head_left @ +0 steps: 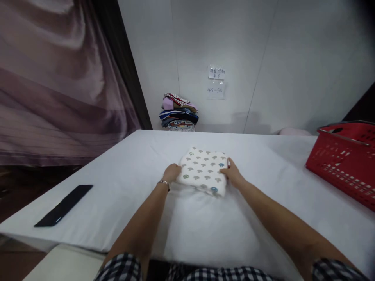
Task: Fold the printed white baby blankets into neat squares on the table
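A folded white cloth (203, 169) printed with small grey and blue shapes lies on the white-covered table (123, 195) in front of me. My left hand (170, 173) grips its left edge with curled fingers; a bracelet sits on that wrist. My right hand (233, 173) clasps the cloth's right edge, thumb on top. Both arms reach straight out from my checked sleeves.
A black flat phone-like object (63, 205) lies near the table's left edge. A red plastic basket (344, 160) stands at the right. A stack of folded clothes (178, 113) sits against the white wall behind the table, beside a purple curtain (58, 86). Paper notes (216, 82) hang on the wall.
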`<state>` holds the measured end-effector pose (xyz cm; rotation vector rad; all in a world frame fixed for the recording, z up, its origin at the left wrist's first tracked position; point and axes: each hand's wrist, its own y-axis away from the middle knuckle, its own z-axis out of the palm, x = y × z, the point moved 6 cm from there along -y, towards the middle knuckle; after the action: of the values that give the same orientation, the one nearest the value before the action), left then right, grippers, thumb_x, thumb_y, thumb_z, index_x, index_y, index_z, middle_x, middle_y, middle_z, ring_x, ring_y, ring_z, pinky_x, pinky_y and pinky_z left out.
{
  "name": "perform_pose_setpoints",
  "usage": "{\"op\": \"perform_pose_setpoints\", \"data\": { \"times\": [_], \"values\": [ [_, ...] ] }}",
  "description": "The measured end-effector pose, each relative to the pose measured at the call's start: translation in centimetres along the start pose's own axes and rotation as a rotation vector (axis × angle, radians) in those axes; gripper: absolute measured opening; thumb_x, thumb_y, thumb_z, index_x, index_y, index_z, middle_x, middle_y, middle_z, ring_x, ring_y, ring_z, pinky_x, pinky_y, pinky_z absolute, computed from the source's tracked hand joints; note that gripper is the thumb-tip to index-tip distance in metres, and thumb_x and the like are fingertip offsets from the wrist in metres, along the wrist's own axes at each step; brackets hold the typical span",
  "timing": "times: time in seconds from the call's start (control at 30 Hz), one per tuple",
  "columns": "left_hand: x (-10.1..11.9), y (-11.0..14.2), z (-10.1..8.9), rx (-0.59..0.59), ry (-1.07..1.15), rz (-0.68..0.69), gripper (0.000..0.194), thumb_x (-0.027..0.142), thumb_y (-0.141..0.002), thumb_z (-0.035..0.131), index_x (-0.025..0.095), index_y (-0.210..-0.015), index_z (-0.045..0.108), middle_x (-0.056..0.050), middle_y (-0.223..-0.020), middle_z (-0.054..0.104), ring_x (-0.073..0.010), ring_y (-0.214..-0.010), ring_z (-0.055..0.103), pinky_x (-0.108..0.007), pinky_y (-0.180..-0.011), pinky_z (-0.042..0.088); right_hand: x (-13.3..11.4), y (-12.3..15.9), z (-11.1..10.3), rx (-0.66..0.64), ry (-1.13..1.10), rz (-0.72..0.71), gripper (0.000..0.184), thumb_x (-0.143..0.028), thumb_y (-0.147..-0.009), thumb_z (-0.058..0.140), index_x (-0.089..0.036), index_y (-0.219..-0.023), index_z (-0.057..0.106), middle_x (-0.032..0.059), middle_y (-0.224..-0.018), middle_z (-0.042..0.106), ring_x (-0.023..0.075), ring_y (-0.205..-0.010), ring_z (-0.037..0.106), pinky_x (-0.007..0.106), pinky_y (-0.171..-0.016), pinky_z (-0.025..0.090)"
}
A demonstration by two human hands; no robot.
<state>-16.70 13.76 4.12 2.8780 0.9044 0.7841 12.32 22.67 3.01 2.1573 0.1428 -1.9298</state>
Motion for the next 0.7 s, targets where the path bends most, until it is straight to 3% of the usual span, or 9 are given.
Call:
{"op": "perform_pose_setpoints", "data": {
  "times": [0.17, 0.23, 0.3, 0.4, 0.47, 0.53, 0.63, 0.7],
  "values": [
    [1.8, 7.1, 3.9, -0.251, 0.072, 0.16, 0.03, 0.043, -0.081, 0.048, 0.017, -0.076, 0.062, -0.005, -0.068, 0.068, -0.0168, -0.061, 0.062, -0.025, -0.057, 0.043, -1.6, -3.1, -7.2, 0.049, 0.053, 0.049, 0.083, -0.019, -0.065, 0.067, -0.023, -0.14, 0.033, 0.0142, -0.133, 0.048, 0.0227, -0.1, 0.06, 0.03, -0.07, 0.055],
    [2.8, 9.0, 3.6, -0.176, 0.018, 0.222, 0.029, 0.044, -0.081, 0.049, 0.018, -0.075, 0.06, -0.004, -0.071, 0.067, -0.0175, -0.065, 0.062, -0.026, -0.059, 0.043, -1.4, -2.7, -9.5, 0.084, 0.12, 0.091, 0.07, -0.026, -0.069, 0.067, -0.021, -0.134, 0.042, 0.0154, -0.131, 0.049, 0.0248, -0.103, 0.058, 0.032, -0.069, 0.055],
    [3.7, 10.1, 2.3, 0.015, -0.065, 0.242, 0.027, 0.044, -0.082, 0.049, 0.019, -0.079, 0.06, -0.004, -0.077, 0.067, -0.019, -0.072, 0.061, -0.028, -0.064, 0.044, -0.6, -1.3, -10.9, 0.091, 0.134, 0.105, 0.061, -0.036, -0.074, 0.064, -0.02, -0.13, 0.047, 0.0151, -0.128, 0.052, 0.0251, -0.104, 0.058, 0.032, -0.068, 0.055],
    [5.6, 12.3, 1.0, 0.243, -0.054, 0.439, 0.032, 0.045, -0.086, 0.044, 0.02, -0.1, 0.058, -0.006, -0.097, 0.066, -0.0205, -0.09, 0.06, -0.033, -0.076, 0.046, 0.7, 2.3, -11.7, 0.056, 0.173, -0.028, 0.057, -0.044, -0.078, 0.059, -0.024, -0.131, 0.047, 0.0104, -0.128, 0.053, 0.0225, -0.105, 0.057, 0.032, -0.077, 0.054],
    [7.4, 14.4, 1.7, 0.275, -0.061, 0.724, 0.042, 0.047, -0.085, 0.048, 0.019, -0.116, 0.052, -0.009, -0.117, 0.059, -0.0224, -0.109, 0.053, -0.036, -0.091, 0.042, 1.5, 4.9, -11.6, 0.01, 0.253, -0.153, 0.063, -0.043, -0.077, 0.061, -0.027, -0.134, 0.043, 0.0077, -0.132, 0.051, 0.0217, -0.106, 0.057, 0.033, -0.084, 0.051],
    [8.5, 16.2, 3.2, 0.231, -0.139, 0.95, 0.053, 0.046, -0.081, 0.055, 0.02, -0.126, 0.047, -0.009, -0.131, 0.051, -0.0253, -0.123, 0.042, -0.04, -0.101, 0.035, 2.5, 6.8, -11.3, -0.031, 0.355, -0.203, 0.072, -0.04, -0.073, 0.065, -0.028, -0.139, 0.037, 0.0064, -0.134, 0.049, 0.0214, -0.102, 0.059, 0.035, -0.086, 0.05],
    [8.6, 16.7, 4.7, 0.212, -0.276, 1.005, 0.052, 0.03, -0.08, 0.055, 0.02, -0.129, 0.045, -0.008, -0.136, 0.046, -0.027, -0.127, 0.037, -0.044, -0.105, 0.031, 3.5, 7.8, -10.9, -0.017, 0.47, -0.19, 0.077, -0.037, -0.073, 0.063, -0.025, -0.142, 0.032, 0.0073, -0.133, 0.049, 0.0227, -0.099, 0.06, 0.037, -0.086, 0.049],
    [8.4, 16.4, 5.0, 0.232, -0.332, 0.981, 0.052, 0.018, -0.079, 0.051, 0.019, -0.13, 0.045, -0.008, -0.134, 0.048, -0.0258, -0.127, 0.039, -0.043, -0.106, 0.03, 3.5, 7.5, -10.7, 0.034, 0.525, -0.234, 0.073, -0.037, -0.074, 0.061, -0.024, -0.141, 0.034, 0.0074, -0.134, 0.048, 0.0254, -0.11, 0.055, 0.04, -0.093, 0.045]
  ]
}}
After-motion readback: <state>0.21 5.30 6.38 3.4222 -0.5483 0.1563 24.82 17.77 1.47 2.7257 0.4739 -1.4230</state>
